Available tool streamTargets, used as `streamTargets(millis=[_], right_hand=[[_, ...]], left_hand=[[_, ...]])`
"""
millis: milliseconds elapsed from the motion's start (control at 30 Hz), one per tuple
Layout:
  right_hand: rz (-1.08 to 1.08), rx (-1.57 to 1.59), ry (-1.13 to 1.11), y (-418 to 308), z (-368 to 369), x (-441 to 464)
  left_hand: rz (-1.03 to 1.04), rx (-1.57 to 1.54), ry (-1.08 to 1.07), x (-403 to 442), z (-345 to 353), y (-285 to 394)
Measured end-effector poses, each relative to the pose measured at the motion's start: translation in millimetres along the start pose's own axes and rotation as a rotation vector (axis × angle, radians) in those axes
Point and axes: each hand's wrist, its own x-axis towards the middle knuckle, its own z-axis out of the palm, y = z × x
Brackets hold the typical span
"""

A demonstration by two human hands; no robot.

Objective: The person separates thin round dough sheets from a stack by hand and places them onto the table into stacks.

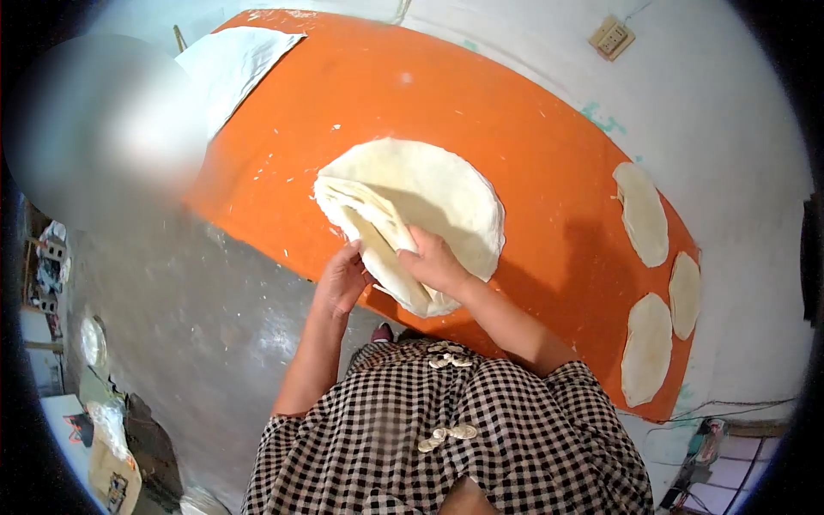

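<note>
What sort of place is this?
Probably a kitchen or dough workshop: an orange table bears a large, partly folded sheet that looks like dough, with three smaller flat pieces at the table's right end.

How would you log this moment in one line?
dough sheet: partly folded; left hand: at fold; right hand: gripping fold; surface: orange tabletop

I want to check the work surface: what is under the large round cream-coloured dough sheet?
The orange flat tabletop shows around most of the dough sheet, so it apparently rests there. Whatever lies directly beneath is covered and cannot be seen.
</note>
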Motion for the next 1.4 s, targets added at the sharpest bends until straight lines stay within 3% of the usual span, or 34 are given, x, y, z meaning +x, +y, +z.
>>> streamTargets(millis=[100, 300, 400, 500, 567, 633, 700, 767, 833, 933, 1000, 1067, 1167, 1267, 1300, 1367, 1400], right_hand=[[0.012, 0.052, 0.029, 13.7, 2.3, 0.7], [0.069, -0.174, -0.007, 7.2, 4.0, 5.2], [0.061, -0.079, -0.005, 16.3, -1.3, 19.8], [0.034, 0.305, 0.089, -4.3, -65.7, 36.3], [0.107, 0.482, 0.200, -22.7, -135.4, 22.8], [0.030, 0.745, 0.347, -7.6, -210.5, 3.5], [-0.066, 0.905, 0.502, -11.1, -275.2, -38.8], [-0.063, 0.875, 0.592, 4.4, -310.8, -100.5], [0.065, 0.814, 0.888, 3.3, -321.5, -174.2], [0.275, 0.909, 1.301, 98.4, -275.9, -258.7], [0.582, 0.850, 1.312, 163.4, -232.7, -306.4], [0.982, 0.600, 1.137, 197.4, -196.7, -342.8], [0.534, -0.548, 1.308, 197.2, -170.0, -325.8], [0.311, -0.897, 1.106, 158.9, -194.2, -266.0], [0.272, -0.545, 0.971, 150.6, -196.6, -237.5], [0.120, 0.069, 0.707, 116.9, -173.8, -169.3], [-0.053, 0.094, 0.546, 104.4, -154.1, -138.1]], left_hand=[[0.034, 0.063, 0.062, -1.4, 2.1, -5.8], [0.139, 0.299, 0.383, -12.8, 19.4, -11.7], [0.162, 0.150, 0.555, -5.7, -0.5, -21.3], [0.191, 0.127, 0.601, 3.5, -17.7, -21.1], [0.184, 0.138, 0.505, 15.0, -52.1, -25.7], [0.069, 0.199, 0.525, 15.0, -46.5, -24.4], [0.081, 0.139, 0.466, 20.4, -69.1, -31.6], [-0.025, 0.088, 0.493, 19.1, -78.2, -35.5], [-0.043, 0.024, 0.356, 8.7, -61.2, -41.0], [-0.007, 0.067, 0.328, 9.1, -63.9, -54.8], [-0.032, 0.064, 0.372, 10.1, -69.8, -53.1], [-0.068, 0.109, 0.340, 6.9, -56.0, -50.6], [-0.092, 0.058, 0.222, 0.0, -43.6, -48.8], [-0.011, -0.083, 0.078, -18.4, -4.4, -50.1], [0.044, -0.141, 0.035, -21.7, 12.3, -53.2], [-0.050, -0.324, 0.053, -26.3, 23.1, -51.8], [-0.062, -0.332, 0.047, -22.8, 15.1, -54.3]])
